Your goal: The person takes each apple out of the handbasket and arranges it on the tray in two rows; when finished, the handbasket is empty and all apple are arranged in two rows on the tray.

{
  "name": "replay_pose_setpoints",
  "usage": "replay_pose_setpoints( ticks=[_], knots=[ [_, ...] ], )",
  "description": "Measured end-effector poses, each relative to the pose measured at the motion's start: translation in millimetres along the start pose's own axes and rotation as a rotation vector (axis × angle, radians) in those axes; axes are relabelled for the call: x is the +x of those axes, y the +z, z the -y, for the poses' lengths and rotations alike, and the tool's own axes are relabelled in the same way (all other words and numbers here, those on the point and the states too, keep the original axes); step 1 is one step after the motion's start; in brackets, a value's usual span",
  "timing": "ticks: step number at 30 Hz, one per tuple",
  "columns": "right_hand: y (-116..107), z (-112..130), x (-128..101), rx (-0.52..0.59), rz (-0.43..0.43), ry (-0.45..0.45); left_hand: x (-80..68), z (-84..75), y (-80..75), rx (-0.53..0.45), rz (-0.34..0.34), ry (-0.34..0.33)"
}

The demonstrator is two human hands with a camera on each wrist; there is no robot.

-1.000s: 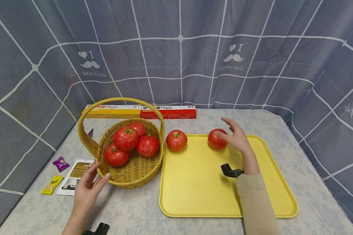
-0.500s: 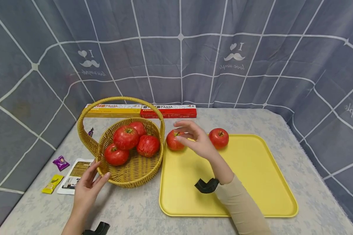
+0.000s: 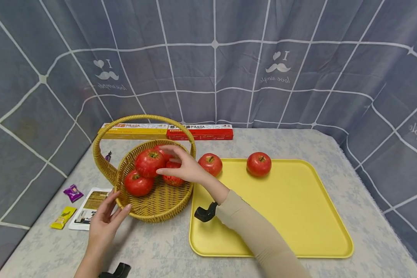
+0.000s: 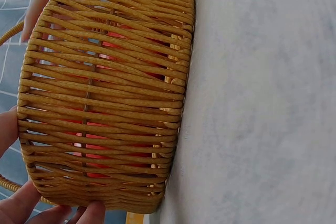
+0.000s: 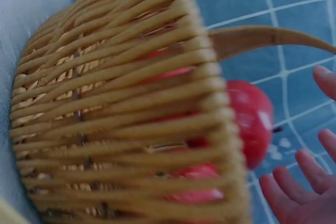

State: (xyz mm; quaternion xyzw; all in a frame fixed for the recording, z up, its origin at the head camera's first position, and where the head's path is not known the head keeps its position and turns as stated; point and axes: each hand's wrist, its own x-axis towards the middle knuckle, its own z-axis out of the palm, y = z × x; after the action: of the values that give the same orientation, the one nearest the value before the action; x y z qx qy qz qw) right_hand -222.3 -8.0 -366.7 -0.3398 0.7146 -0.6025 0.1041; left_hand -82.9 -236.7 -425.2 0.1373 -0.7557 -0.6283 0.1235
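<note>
R hand [image 3: 185,168] over basket tomato [image 3: 172,178]

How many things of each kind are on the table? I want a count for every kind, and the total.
Tomatoes: 6, four in the basket, two on the tray
Baskets: 1
Trays: 1
Pasta boxes: 2
Candy wrappers: 3
Printed cards: 1
Total: 14

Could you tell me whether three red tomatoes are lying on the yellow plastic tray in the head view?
No, only two red tomatoes sit on the yellow plastic tray; the others are in the woven wicker basket.
</note>
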Motion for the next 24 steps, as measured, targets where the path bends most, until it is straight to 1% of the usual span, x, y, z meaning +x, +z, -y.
replay_pose_setpoints(
  ticks=[5, 8, 10, 14, 17, 19, 24],
  knots=[
    [13, -8, 15, -0.033, -0.024, 0.0, -0.3, 0.3, -0.2, 0.01, 0.001, 0.003],
    [19, -10, 21, -0.054, -0.024, 0.025, -0.7, 0.4, -0.7, 0.011, 0.002, 0.01],
    [22, -11, 24, -0.093, -0.031, 0.06, -0.9, 0.3, -0.9, 0.011, 0.002, 0.014],
    [27, -10, 28, -0.218, -0.056, 0.139, -1.2, -0.2, -0.8, 0.01, 0.006, 0.021],
    [31, -9, 31, -0.291, -0.071, 0.152, -1.0, -0.4, -0.6, 0.005, 0.011, 0.031],
    [33, -10, 31, -0.321, -0.093, 0.149, -0.7, -0.3, -0.6, 0.008, 0.012, 0.032],
    [40, -12, 27, -0.372, -0.191, 0.145, -0.4, 0.3, -0.9, 0.029, 0.005, 0.015]
  ],
)
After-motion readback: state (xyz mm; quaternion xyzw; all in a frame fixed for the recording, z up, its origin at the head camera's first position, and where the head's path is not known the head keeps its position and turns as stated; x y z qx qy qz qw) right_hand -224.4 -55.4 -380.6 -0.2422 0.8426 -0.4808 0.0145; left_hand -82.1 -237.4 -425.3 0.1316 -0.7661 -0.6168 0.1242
